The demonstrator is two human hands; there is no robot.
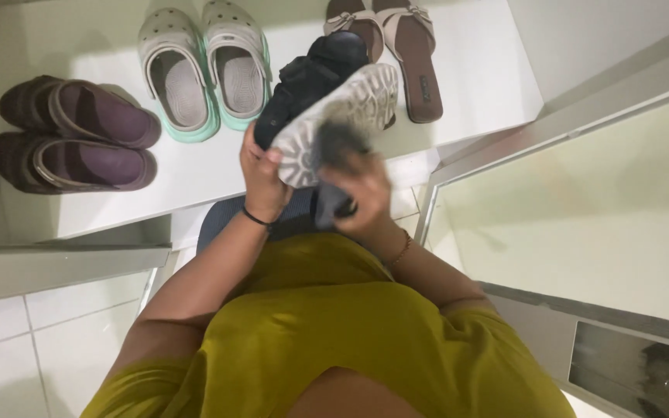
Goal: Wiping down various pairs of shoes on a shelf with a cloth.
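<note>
My left hand [263, 179] grips a black sandal [311, 77] turned on its side, its pale grey treaded sole [350, 104] facing me. My right hand [365, 197] presses a dark grey cloth [334, 151] against that sole; the cloth is blurred. Both hands are held above the front edge of a white shelf [195, 182]. A thin black band circles my left wrist and a thin bracelet my right.
On the shelf stand a pair of purple-brown sandals [79, 143] at the left, a pair of pale clogs with mint soles [203, 66] and a pair of brown slides [404, 46]. A glass panel in a metal frame [582, 209] rises at the right. White floor tiles [56, 333] lie below.
</note>
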